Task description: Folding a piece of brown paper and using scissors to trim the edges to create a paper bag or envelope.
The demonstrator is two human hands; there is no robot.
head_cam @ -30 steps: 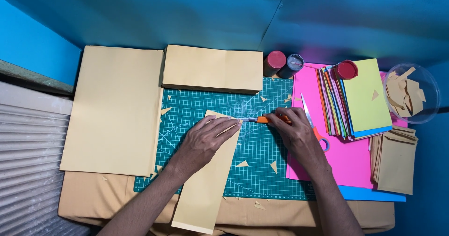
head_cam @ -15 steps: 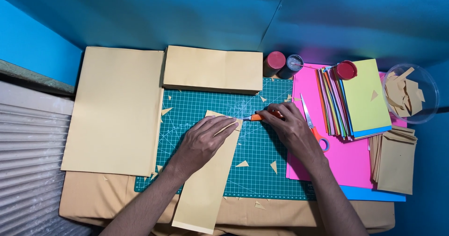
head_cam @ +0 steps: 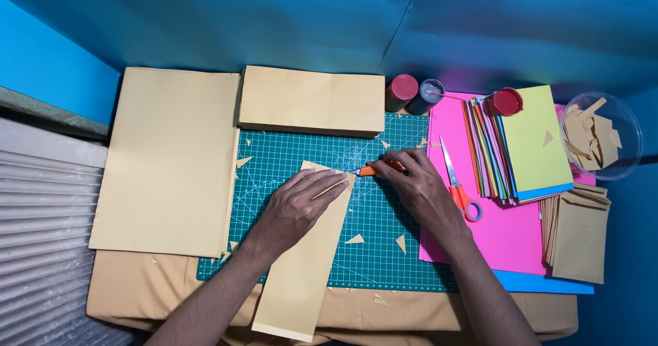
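Big picture first: a table draped in tan cloth (head_cam: 171,298), walled in by blue panels, with a corrugated grey shutter along its left edge. On top lies the green cutting mat (head_cam: 384,250), a wide sheet of tan paper (head_cam: 168,161) covering its left edge and a folded tan stack (head_cam: 312,99) across its far edge. Now the action: the tan paper strip (head_cam: 301,277) runs from the mat's middle out over the near edge of the table, and the left hand (head_cam: 295,205) is pressed flat on its upper end, fingers spread, pinning it. The right hand (head_cam: 415,185) is closed around an orange craft knife (head_cam: 373,170), blade end at the strip's top right corner. This looks like a corner being trimmed; the next stroke wants a firm hold-down and fingertips kept clear of the blade's path. Toward the right edge: a pink sheet (head_cam: 507,240), a stack of coloured papers (head_cam: 521,144), orange-handled scissors (head_cam: 459,181), tan envelopes (head_cam: 576,229), a clear bowl of offcuts (head_cam: 603,133). Tiny tan triangles dot the mat.
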